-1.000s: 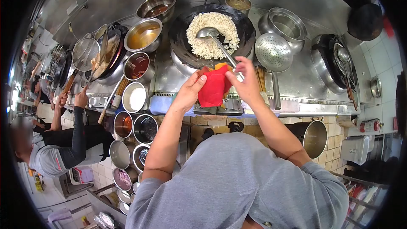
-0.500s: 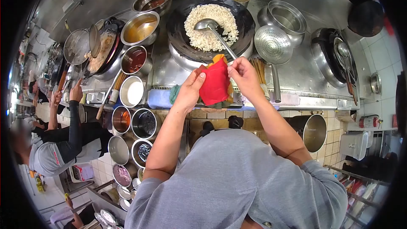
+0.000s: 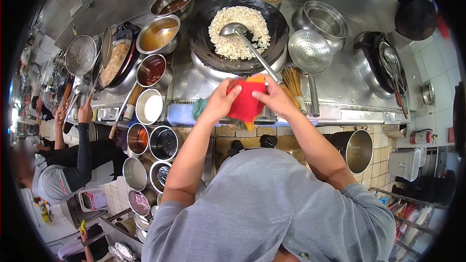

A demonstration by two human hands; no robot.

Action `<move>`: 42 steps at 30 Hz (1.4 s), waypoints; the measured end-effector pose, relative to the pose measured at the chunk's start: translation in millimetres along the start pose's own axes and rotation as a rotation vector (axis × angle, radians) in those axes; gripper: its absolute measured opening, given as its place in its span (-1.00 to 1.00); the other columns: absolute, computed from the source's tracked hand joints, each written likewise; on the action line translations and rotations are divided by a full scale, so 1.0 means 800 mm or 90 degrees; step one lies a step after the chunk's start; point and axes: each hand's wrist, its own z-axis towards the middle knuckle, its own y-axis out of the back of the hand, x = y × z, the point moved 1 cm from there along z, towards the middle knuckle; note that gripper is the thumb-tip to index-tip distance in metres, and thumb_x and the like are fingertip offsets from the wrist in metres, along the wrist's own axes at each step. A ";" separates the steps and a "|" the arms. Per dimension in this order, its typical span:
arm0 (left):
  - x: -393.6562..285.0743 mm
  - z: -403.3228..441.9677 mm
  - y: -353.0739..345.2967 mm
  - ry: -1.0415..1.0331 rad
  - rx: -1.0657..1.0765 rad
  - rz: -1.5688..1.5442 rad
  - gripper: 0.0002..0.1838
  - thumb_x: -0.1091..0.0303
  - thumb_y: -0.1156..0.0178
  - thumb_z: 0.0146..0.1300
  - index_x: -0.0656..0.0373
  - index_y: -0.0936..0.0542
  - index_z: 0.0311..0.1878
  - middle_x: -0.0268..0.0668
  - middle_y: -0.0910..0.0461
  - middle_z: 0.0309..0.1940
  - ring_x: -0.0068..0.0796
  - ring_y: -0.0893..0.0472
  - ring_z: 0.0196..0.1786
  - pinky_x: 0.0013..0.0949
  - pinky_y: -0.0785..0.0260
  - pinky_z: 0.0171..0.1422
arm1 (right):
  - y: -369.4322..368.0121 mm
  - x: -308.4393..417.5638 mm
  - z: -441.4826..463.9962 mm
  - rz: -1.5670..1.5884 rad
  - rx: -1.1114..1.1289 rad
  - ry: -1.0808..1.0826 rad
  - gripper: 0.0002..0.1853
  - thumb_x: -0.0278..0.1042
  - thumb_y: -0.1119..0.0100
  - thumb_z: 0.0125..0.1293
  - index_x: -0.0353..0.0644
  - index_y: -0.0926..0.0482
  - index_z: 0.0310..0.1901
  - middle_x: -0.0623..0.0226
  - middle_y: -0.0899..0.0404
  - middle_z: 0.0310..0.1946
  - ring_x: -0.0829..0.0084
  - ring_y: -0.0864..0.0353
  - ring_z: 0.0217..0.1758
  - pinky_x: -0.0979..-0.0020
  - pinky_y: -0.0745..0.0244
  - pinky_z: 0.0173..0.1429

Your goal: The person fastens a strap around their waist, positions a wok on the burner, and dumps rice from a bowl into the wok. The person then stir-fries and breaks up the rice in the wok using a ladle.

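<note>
A folded red cloth with yellow-orange layers showing at its edges is held up in front of the stove. My left hand grips its left side, thumb on top. On the right side, my right hand pinches the cloth between thumb and fingers. Just beyond, a black wok sits on the burner, with pale fried rice spread in it. A steel ladle rests bowl-down on the rice, its handle reaching toward my right hand; the handle's end is hidden.
Right of the wok lie a perforated skimmer on a steel pot and a bamboo brush. Bowls of liquid and sauce line the left. A co-worker works at another wok further left.
My right hand has moved from beside the ladle handle onto the cloth's right side, its thumb now on the front. The cloth sits slightly lower; the ladle remains in the rice.
</note>
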 end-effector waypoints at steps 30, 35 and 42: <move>0.037 0.075 -0.016 -0.401 -0.126 0.855 -0.51 0.06 -0.27 0.17 0.10 -0.47 0.09 -0.24 -0.50 -0.02 -0.25 -0.48 0.10 0.02 -0.17 0.17 | 0.044 -0.019 -0.036 -0.804 -0.214 -0.035 -0.56 -0.26 -0.20 0.25 -0.14 -0.48 0.17 0.04 -0.51 -0.04 0.03 -0.60 -0.05 0.11 -0.51 0.02; 0.040 0.092 -0.014 -0.298 -0.070 0.859 -0.46 -0.03 -0.23 0.19 0.14 -0.45 0.10 -0.20 -0.49 -0.06 -0.23 -0.46 0.10 0.08 -0.11 0.19 | 0.084 -0.064 0.009 -0.560 -0.153 -0.031 -0.45 -0.29 -0.09 0.30 -0.09 -0.30 0.34 -0.15 -0.62 -0.26 -0.07 -0.64 -0.15 0.06 -0.52 -0.03; 0.029 0.127 0.011 -0.161 0.061 0.773 -0.57 -0.07 0.08 0.42 0.03 -0.50 0.08 -0.11 -0.63 -0.09 -0.10 -0.58 0.05 0.08 -0.18 0.16 | 0.088 0.036 0.013 -0.355 -0.265 -0.216 -0.72 -0.30 0.10 0.44 -0.26 -0.38 0.07 0.21 -0.45 -0.55 0.41 -0.49 -0.64 0.32 -0.38 -0.61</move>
